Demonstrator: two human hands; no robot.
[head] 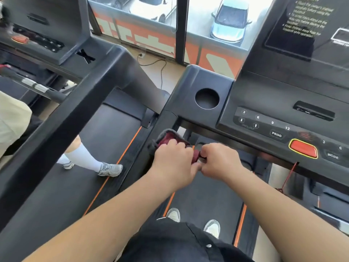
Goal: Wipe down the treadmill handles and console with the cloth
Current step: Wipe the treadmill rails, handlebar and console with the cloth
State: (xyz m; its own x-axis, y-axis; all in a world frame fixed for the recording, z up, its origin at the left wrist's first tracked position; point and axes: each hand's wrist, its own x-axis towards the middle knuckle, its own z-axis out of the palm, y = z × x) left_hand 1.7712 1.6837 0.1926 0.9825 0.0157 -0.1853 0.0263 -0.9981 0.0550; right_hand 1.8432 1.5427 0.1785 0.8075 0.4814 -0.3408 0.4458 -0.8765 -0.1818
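At frame centre the left hand (pixel 173 159) gripped the red cloth (pixel 168 138) while the right hand (pixel 220 159) pinched its end, seemingly bunching it for wiping the handle (pixel 170 118).

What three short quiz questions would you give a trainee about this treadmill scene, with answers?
1. True or false: the dark red cloth lies inside the round black cup holder.
2. The left hand grips: A) the cloth, B) a bottle, C) nothing.
3. Fill in: the red button with a yellow rim sits between the PROG key and the ____ key.

Key: 1 false, it is draped over the handrail; 2 A; 3 MODE.
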